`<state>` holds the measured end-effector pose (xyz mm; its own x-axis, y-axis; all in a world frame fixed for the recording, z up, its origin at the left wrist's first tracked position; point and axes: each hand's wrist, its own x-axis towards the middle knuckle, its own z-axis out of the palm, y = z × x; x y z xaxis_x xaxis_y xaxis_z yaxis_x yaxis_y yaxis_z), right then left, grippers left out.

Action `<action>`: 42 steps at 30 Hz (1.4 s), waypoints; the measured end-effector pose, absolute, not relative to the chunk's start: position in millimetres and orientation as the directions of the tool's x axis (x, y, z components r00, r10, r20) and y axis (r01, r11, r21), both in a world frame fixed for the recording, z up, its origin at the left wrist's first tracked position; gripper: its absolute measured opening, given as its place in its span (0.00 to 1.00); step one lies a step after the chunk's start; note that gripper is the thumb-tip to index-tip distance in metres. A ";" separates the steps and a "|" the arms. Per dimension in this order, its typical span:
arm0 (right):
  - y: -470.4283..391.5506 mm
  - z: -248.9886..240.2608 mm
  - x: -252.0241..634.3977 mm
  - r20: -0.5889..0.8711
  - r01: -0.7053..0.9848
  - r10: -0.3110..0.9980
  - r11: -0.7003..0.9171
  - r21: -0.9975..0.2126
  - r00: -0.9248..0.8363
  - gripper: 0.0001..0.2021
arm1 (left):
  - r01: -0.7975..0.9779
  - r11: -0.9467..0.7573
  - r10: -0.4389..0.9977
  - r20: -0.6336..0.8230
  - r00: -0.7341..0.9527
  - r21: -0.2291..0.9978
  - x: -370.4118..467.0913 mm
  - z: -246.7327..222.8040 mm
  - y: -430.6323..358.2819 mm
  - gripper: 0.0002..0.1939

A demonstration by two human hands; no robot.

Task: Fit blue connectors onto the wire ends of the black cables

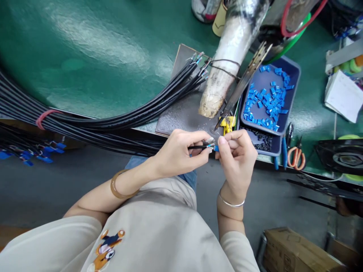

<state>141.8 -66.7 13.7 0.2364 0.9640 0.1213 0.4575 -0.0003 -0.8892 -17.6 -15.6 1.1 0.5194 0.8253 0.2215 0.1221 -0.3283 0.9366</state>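
Observation:
Between thumb and fingers, my left hand [184, 151] pinches the end of a black cable [197, 147], whose thin stripped wires point right. My right hand [238, 153] holds a small blue connector [216, 148] at those wire ends, right beside the left fingertips. Above the hands, a soldering iron's metal arm [244, 85] slants down to a tip near a yellow piece [227, 124]. A thick bundle of black cables [113, 124], tied with a red band [47, 118], runs in from the left, its stripped ends lying on a dark board [181, 109].
Right of the iron, a grey tray [295, 81] holds many blue connectors; small black parts [262, 139] lie below it. Orange-handled scissors [296, 156] and blue-handled pliers are near the table edge. Finished-looking cable ends with blue connectors [42, 153] hang at left. A cardboard box [295, 251] stands lower right.

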 end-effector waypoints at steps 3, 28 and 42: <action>-66.7 14.1 142.2 0.099 0.380 0.964 -0.003 -0.925 0.248 0.09 | 0.134 -0.357 0.841 0.256 0.477 0.924 -22.3 1.9 -13.8 0.05; -90.4 11.7 130.0 0.207 0.447 0.881 -0.006 -0.894 0.426 0.06 | -0.090 -0.139 0.864 0.165 0.476 0.986 -24.0 -4.3 -17.3 0.03; -90.1 2.8 137.6 0.079 0.386 0.926 -0.075 -0.919 0.370 0.05 | 0.089 -0.622 0.701 0.502 0.506 0.778 -23.1 -12.6 -19.0 0.07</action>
<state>137.6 -90.1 2.8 0.3701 0.9256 0.0793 0.3858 -0.0755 -0.9195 -23.1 -19.0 -12.6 0.5061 0.7012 0.5022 0.0894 -0.6218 0.7781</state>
